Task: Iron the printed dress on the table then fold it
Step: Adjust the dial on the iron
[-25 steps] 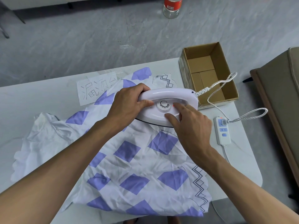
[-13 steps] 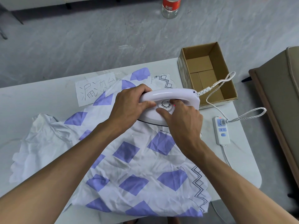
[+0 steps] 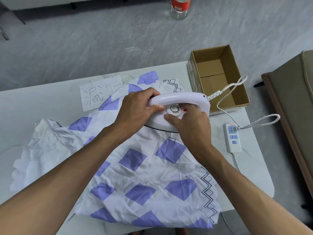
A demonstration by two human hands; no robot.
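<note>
A wrinkled white dress (image 3: 135, 168) printed with purple diamonds lies spread over the grey table (image 3: 42, 106). A white iron (image 3: 186, 99) sits flat on the dress near its far edge. My left hand (image 3: 135, 109) grips the front end of the iron's handle. My right hand (image 3: 189, 122) reaches under the handle, with thumb and fingers pinching the round temperature dial (image 3: 174, 109). A small red light glows beside the dial.
The iron's braided cord (image 3: 227, 99) loops to a white power strip (image 3: 232, 138) at the table's right side. An open cardboard box (image 3: 218, 77) stands at the far right corner. A paper with writing (image 3: 100, 94) lies behind the dress. A plastic bottle (image 3: 180, 7) stands on the floor. A brown seat (image 3: 294, 106) is at right.
My right hand has slid in under the handle and closed on the dial. A red light has come on beside it. The left hand kept its grip.
</note>
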